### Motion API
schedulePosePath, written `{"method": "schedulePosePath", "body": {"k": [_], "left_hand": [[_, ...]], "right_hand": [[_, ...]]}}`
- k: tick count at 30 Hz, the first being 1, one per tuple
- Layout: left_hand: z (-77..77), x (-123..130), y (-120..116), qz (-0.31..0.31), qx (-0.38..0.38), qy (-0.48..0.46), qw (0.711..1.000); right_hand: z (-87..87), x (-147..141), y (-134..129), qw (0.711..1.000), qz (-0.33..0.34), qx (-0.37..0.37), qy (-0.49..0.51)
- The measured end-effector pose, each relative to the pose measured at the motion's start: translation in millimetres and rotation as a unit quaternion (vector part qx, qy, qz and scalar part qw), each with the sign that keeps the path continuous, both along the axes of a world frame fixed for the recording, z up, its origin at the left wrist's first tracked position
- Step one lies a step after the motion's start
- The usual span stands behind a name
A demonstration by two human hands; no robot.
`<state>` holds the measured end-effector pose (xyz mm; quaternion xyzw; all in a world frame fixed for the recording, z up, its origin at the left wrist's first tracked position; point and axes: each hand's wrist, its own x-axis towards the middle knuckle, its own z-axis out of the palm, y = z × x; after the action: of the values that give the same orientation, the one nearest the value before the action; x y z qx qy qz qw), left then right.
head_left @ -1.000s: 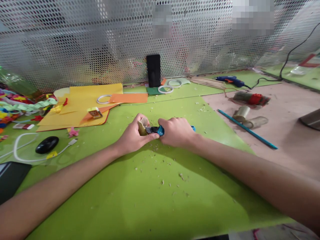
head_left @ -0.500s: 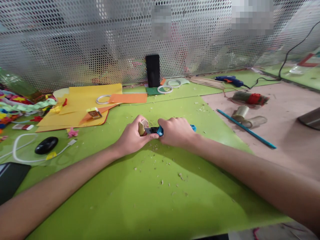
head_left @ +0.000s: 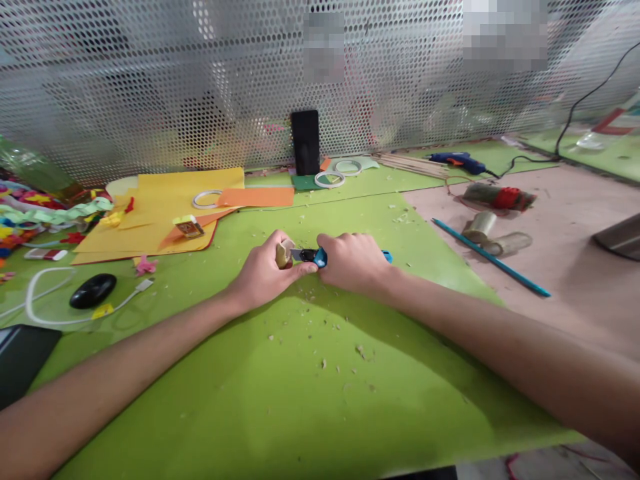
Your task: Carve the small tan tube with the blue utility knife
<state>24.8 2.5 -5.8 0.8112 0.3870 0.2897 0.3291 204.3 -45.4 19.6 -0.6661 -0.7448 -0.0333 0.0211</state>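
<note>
My left hand (head_left: 264,268) is closed round a short piece of bamboo (head_left: 283,255), whose pale hollow end shows above the fingers. In my right hand (head_left: 353,262) is a blue utility knife (head_left: 321,258), its handle end poking out past the far side of the fist. The blade points left and its tip meets the rim of the bamboo. My left thumb reaches across to the front of the knife. Beneath both hands, small shavings (head_left: 360,350) lie scattered over the green table (head_left: 225,413).
Bamboo pieces (head_left: 507,244) and a blue pencil (head_left: 493,257) lie at right, with a glue gun (head_left: 457,161) behind. A phone (head_left: 305,142) leans on the perforated metal screen (head_left: 390,73). Yellow paper (head_left: 165,193), a matchbox (head_left: 189,227) and a black mouse (head_left: 93,291) are at left.
The bamboo has turned slightly in my left hand and the blade has shifted a little at its rim. Both hands stay in nearly the same place.
</note>
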Motion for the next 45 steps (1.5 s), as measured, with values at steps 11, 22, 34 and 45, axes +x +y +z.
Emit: {"method": "schedulePosePath", "body": {"k": [11,22,34,45], "left_hand": [[-3.5,0.1,0.8,-0.013,-0.005,-0.010,1.000],[2.6,0.7,-2.3,0.004,0.028,0.035,0.999],[-0.4,-0.6,0.7,0.014,0.049,0.059,0.997],[-0.2,1.3,0.5,-0.009,-0.001,0.011,1.000]], "right_hand": [[-1.3,0.9,0.8,0.999,0.011,-0.026,0.014],[-2.1,0.0,-0.1,1.000,0.012,-0.014,0.006],[-1.0,-1.1,-0.2,1.000,-0.004,-0.017,-0.010],[-3.5,1.5,2.2,1.000,0.018,-0.011,0.009]]}}
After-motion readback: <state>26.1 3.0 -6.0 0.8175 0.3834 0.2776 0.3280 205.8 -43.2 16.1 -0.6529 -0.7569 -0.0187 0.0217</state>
